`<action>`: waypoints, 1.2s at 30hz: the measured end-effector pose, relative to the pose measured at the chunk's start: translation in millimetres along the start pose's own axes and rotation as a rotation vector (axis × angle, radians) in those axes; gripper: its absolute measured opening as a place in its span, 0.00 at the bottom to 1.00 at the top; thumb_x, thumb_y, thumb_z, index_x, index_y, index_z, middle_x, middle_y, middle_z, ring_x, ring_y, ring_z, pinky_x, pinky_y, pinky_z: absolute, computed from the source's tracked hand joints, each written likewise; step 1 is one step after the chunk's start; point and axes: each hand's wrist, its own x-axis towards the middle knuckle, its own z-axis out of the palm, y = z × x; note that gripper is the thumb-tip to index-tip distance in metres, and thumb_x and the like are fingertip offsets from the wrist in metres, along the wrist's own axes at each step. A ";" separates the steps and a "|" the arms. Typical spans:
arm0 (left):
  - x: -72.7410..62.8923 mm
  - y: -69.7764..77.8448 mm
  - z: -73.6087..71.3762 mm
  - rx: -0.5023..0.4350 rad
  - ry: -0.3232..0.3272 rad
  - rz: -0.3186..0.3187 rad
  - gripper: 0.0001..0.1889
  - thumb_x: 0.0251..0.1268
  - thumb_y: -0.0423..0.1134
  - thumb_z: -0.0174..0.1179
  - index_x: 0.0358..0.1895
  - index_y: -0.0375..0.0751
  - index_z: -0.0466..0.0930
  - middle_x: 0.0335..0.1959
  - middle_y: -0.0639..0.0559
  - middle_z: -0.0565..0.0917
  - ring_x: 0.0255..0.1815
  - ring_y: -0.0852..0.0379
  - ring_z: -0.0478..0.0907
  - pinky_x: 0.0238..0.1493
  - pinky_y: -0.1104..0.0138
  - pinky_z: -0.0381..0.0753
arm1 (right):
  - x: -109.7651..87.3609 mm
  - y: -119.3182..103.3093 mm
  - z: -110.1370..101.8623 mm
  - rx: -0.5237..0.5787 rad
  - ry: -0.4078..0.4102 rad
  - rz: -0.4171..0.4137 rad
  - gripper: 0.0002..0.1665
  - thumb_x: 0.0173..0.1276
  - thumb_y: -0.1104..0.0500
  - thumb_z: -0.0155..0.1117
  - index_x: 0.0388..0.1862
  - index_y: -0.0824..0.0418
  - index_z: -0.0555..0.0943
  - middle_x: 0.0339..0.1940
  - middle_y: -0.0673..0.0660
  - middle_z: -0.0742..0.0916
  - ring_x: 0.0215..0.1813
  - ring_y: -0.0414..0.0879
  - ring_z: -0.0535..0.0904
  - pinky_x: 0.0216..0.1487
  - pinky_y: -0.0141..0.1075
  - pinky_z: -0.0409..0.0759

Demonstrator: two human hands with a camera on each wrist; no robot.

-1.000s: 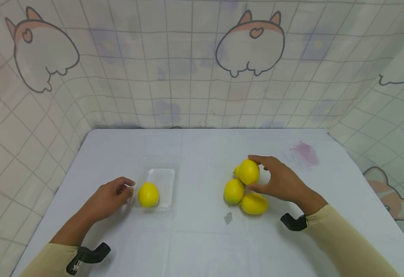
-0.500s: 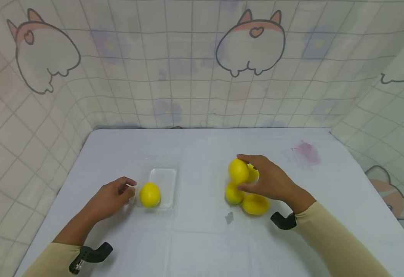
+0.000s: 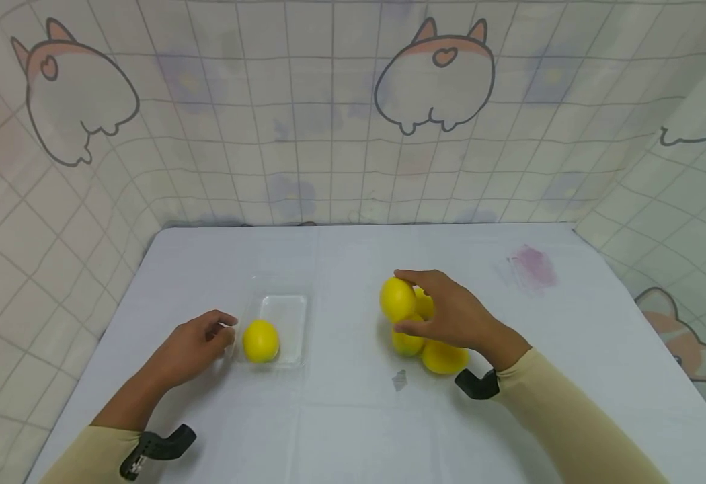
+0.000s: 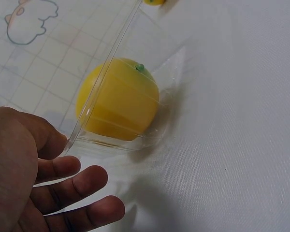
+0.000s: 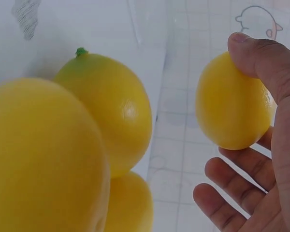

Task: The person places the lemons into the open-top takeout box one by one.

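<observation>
My right hand [image 3: 458,312] grips a yellow lemon [image 3: 397,300] between thumb and fingers, held up over the left side of a lemon cluster. In the right wrist view the thumb lies on top of the held lemon [image 5: 222,106], fingers below it. Three more lemons stay on the table: a near one [image 3: 445,359], a middle one [image 3: 406,344] and a far one [image 3: 425,306], partly hidden by the hand. At left stands a clear plastic tray [image 3: 290,323] with one lemon [image 3: 260,341] inside. My left hand [image 3: 186,351] pinches the tray's left rim with thumb and finger.
White cloth [image 3: 353,430] covers the table. It carries a pink stain [image 3: 533,266] at the far right and a small grey patch [image 3: 399,380] near the cluster. A patterned curtain [image 3: 329,134] encloses the back and sides.
My right hand has moved left with the held lemon, from over the cluster's far side to its left edge. The left hand and the tray have stayed in place.
</observation>
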 end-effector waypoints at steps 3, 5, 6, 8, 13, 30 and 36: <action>-0.2 -0.2 -0.1 -0.003 -0.002 0.000 0.18 0.77 0.45 0.54 0.60 0.39 0.77 0.48 0.45 0.85 0.45 0.49 0.81 0.42 0.56 0.83 | 1.9 -4.8 2.2 0.021 -0.006 -0.006 0.53 0.56 0.31 0.76 0.78 0.39 0.67 0.72 0.47 0.74 0.65 0.56 0.75 0.62 0.55 0.75; -0.1 -0.6 0.0 -0.007 -0.003 0.001 0.18 0.77 0.45 0.54 0.60 0.39 0.77 0.48 0.46 0.85 0.45 0.50 0.80 0.41 0.57 0.83 | 3.6 -8.2 4.0 0.028 -0.005 -0.012 0.53 0.56 0.31 0.77 0.78 0.39 0.67 0.72 0.47 0.74 0.65 0.57 0.75 0.62 0.55 0.74; 0.0 -0.9 0.1 -0.008 -0.003 0.001 0.18 0.77 0.45 0.54 0.61 0.39 0.77 0.48 0.46 0.85 0.44 0.50 0.80 0.41 0.57 0.83 | 4.6 -9.9 5.0 0.025 -0.005 -0.014 0.53 0.56 0.31 0.77 0.78 0.39 0.67 0.72 0.47 0.74 0.65 0.57 0.75 0.62 0.55 0.74; 0.3 -1.7 0.4 -0.009 -0.004 0.001 0.18 0.77 0.45 0.54 0.61 0.39 0.77 0.48 0.46 0.85 0.44 0.50 0.80 0.41 0.57 0.83 | 6.5 -13.3 7.2 0.020 -0.002 -0.022 0.53 0.56 0.32 0.77 0.78 0.40 0.68 0.72 0.47 0.75 0.64 0.57 0.76 0.62 0.54 0.75; 1.0 -3.9 1.2 -0.012 -0.004 0.002 0.18 0.78 0.45 0.53 0.61 0.39 0.77 0.47 0.47 0.85 0.43 0.51 0.80 0.39 0.59 0.82 | 12.2 -21.5 12.1 0.004 0.000 -0.050 0.52 0.56 0.33 0.77 0.78 0.42 0.68 0.71 0.47 0.76 0.64 0.51 0.75 0.62 0.52 0.76; 1.5 -3.9 1.0 -0.014 -0.002 0.017 0.17 0.78 0.44 0.53 0.61 0.38 0.77 0.46 0.47 0.85 0.42 0.52 0.80 0.38 0.60 0.80 | 27.1 -41.3 27.6 -0.026 -0.026 -0.123 0.52 0.57 0.35 0.78 0.78 0.44 0.68 0.72 0.46 0.76 0.70 0.45 0.71 0.68 0.49 0.72; 1.2 -2.3 1.1 -0.008 0.000 0.009 0.17 0.78 0.44 0.52 0.61 0.39 0.77 0.47 0.47 0.85 0.41 0.52 0.79 0.38 0.60 0.81 | 32.9 -46.6 33.0 -0.049 -0.030 -0.129 0.53 0.56 0.33 0.77 0.78 0.44 0.68 0.72 0.46 0.76 0.70 0.45 0.71 0.68 0.47 0.71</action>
